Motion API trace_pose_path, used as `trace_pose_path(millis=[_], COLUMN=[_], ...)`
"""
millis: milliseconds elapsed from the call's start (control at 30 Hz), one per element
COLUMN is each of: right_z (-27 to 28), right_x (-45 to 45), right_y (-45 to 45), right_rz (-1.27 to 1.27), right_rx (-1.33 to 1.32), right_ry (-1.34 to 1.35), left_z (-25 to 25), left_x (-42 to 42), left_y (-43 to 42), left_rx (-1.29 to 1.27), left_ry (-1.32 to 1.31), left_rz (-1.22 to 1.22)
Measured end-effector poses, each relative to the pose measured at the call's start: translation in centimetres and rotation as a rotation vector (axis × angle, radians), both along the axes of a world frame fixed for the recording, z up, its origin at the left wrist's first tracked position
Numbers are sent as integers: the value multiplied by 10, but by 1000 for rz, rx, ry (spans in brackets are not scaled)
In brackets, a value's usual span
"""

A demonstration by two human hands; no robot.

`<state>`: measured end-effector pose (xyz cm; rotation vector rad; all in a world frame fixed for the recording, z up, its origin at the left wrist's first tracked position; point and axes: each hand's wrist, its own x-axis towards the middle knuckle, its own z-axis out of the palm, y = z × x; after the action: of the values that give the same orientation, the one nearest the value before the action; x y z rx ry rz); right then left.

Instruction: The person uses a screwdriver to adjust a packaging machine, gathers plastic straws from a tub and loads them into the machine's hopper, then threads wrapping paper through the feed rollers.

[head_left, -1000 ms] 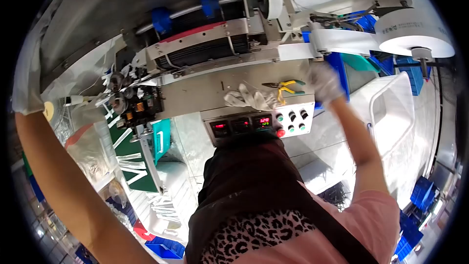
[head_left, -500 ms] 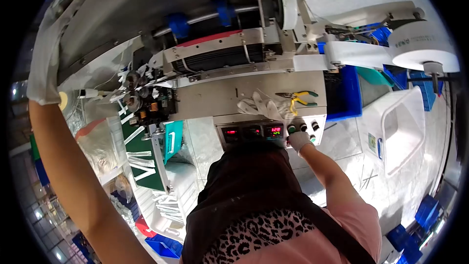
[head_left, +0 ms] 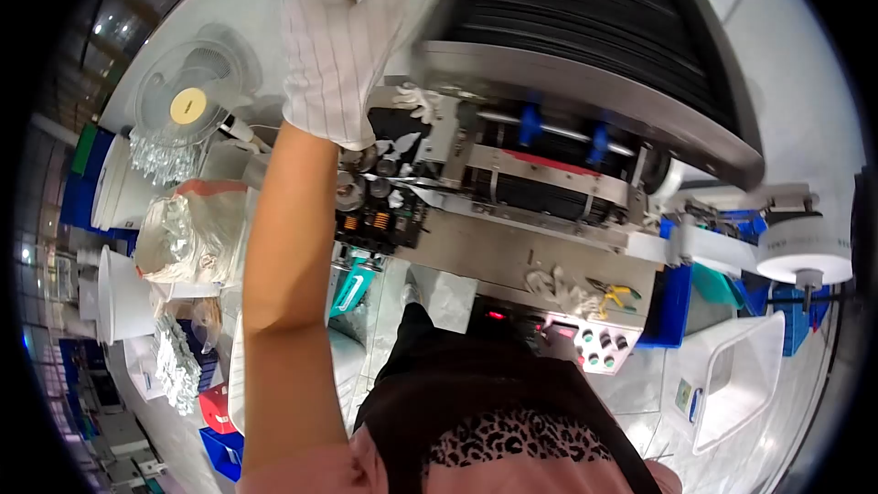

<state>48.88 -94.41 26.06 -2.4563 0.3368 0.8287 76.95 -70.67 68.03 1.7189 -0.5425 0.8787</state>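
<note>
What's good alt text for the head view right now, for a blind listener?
A gloved left hand extends to the picture's top edge, near a metal machine. Yellow-handled pliers lie beside a crumpled pale glove on its worktop, with a fan at left and white roll at right.

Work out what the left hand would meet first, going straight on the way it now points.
No obstacle shows ahead of the left hand, but it reaches the picture's top edge, so anything beyond, at whatever depth, is unseen.
</note>
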Motion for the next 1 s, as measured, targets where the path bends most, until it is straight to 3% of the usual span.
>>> trace_pose_path(millis=[33,67,100,133,200,267,333,367,433,533,567,633,667,733,833,900,933,967,1000], right_z=[-1,55,75,83,81,77,64,53,20,-8,2,29,27,25,11,30,28,41,69], right_x=[4,38,64,88,145,198,236,254,268,272,279,289,289,284,275,273,276,281,288], right_y=[19,57,90,115,156,194,225,234,239,224,230,243,246,245,235,246,244,250,261], right_rz=[27,-389,-438,-497,-641,-787,-1180,-1188,-1551,-1513,-1518,-1899,-1886,-1750,-1772,-1455,-1774,-1787,-1141], right_rx=[221,760,849,935,986,1017,1029,1000,1265,1107,1105,986,963,925,962,787,829,818,300], right_ry=[-272,36,-55,-150,-136,-132,-204,-197,-338,-315,-320,-375,-368,-311,-282,-334,-281,-282,-247], left_z=[-9,-26,-45,-61,-102,-156,-202,-225,-268,-302,-319,-343,-354,-373,-408,-458,-476,-482,-486], left_x=[15,37,57,63,85,114,129,137,144,162,174,201,214,243,271,291,299,305,310], left_y=[27,58,89,114,169,232,294,323,367,397,404,405,404,397,382,376,371,366,360], left_rx=[-3,-1,-2,50,44,164,385,372,464,522,494,550,553,813,858,906,947,952,1056], left_ry=[-4,-60,-109,31,282,378,477,502,624,780,696,656,661,812,796,913,1039,1043,1072], left_rz=[11,82,146,269,254,329,415,406,398,336,283,298,294,293,227,200,179,164,93])
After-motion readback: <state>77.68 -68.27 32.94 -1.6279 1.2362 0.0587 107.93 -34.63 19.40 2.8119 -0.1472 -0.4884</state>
